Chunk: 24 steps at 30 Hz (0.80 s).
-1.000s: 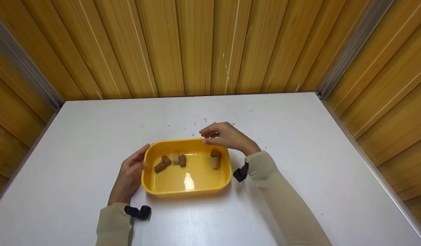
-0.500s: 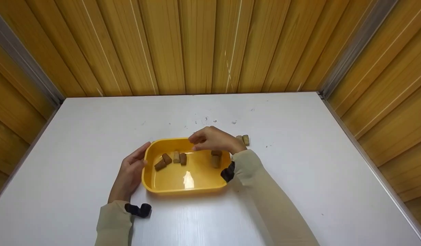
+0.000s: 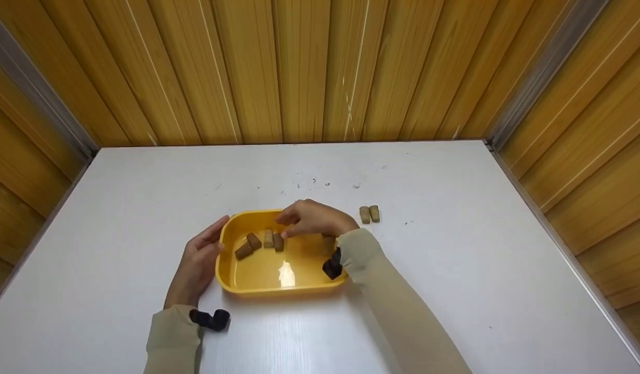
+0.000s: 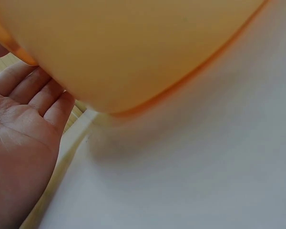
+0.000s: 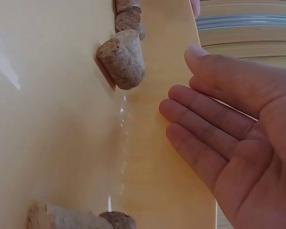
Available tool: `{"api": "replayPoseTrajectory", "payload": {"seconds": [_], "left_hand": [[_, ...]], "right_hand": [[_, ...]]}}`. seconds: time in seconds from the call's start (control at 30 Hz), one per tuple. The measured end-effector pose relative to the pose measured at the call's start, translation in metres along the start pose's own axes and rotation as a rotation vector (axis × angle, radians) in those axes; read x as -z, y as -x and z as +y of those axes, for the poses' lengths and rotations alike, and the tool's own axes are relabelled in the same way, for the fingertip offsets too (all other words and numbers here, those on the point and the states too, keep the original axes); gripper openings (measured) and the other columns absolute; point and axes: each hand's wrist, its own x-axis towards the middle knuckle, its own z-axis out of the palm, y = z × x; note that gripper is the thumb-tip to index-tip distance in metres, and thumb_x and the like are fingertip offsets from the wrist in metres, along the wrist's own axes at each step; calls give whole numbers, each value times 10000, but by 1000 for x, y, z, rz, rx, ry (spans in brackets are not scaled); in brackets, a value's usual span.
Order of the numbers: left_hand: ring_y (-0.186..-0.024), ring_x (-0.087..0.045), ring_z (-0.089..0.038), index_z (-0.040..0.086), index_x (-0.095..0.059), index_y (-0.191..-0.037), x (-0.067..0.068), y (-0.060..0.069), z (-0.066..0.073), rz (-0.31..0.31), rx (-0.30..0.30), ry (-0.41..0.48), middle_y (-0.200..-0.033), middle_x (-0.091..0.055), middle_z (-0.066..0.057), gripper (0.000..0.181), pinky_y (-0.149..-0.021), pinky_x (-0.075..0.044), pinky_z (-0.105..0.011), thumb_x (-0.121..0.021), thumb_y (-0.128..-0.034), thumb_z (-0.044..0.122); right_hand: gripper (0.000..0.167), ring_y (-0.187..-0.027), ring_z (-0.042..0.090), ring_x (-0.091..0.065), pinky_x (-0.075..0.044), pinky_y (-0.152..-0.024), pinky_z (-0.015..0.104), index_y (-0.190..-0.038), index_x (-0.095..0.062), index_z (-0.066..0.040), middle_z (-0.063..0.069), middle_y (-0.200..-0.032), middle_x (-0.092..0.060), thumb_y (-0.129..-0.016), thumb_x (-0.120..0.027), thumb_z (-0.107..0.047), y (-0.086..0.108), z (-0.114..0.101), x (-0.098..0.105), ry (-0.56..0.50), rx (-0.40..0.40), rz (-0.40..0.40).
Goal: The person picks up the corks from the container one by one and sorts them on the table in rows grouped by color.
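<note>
A yellow plastic tray [image 3: 286, 270] with rounded corners stands on the white table. My left hand [image 3: 195, 265] holds its left side, thumb at the rim and fingers along the outer wall; in the left wrist view the fingers [image 4: 57, 107] lie against that wall. Inside are several tapered corks: two dark ones [image 3: 243, 251] at the left, then a pale cork [image 3: 268, 239] beside a dark brown cork [image 3: 279, 242]. My right hand [image 3: 315, 218] reaches over the far rim, fingertips near the dark brown cork. The right wrist view shows its fingers loosely bent, apart from the nearest cork [image 5: 124, 59].
Two pale corks [image 3: 369, 214] lie side by side on the table [image 3: 429, 249], beyond the tray's far right corner. At the tray's right end, a cork [image 3: 328, 241] is partly hidden by the right wrist. Small dark marks dot the tabletop. Wooden-slat walls [image 3: 299, 72] enclose it.
My right hand has moved left and toward me, from over the tray's far right rim to beside the dark brown cork. The two corks on the table have come into sight. The left hand stays put.
</note>
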Motion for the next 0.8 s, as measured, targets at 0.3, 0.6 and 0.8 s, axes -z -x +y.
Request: {"api": "replayPoseTrajectory", "payload": {"seconds": [0.3, 0.6, 0.8], "left_hand": [[-1347, -435, -70, 12, -322, -1481, -1, -1, -1, -3, -17, -3, -1542, -360, -91, 592, -1092, -372, -187, -405, -901, -67], [-1338, -449, -89, 11, -333, -1476, -2, 0, 0, -1, -26, -27, -1534, -363, -110, 580, -1091, -376, -197, -443, -910, -47], [-1345, -439, -84, 21, -340, -1476, -1, 1, 1, -3, -22, -28, -1540, -353, -113, 576, -1096, -369, -199, -451, -914, -38]], "right_hand": [[455, -1183, 186, -579, -473, -1036, 330, -1330, -578, -79, 54, -1315, -619, -893, -666, -165, -12, -7, -13, 20, -10, -37], [301, -812, 95, -520, -463, -753, 196, -1173, -656, -61, 6, -956, -654, -873, -665, -79, -18, -8, -22, 10, 22, -65], [337, -851, 103, -535, -490, -803, 210, -1191, -657, -69, 23, -1016, -666, -856, -690, -81, -20, -9, -24, 20, 1, -59]]}}
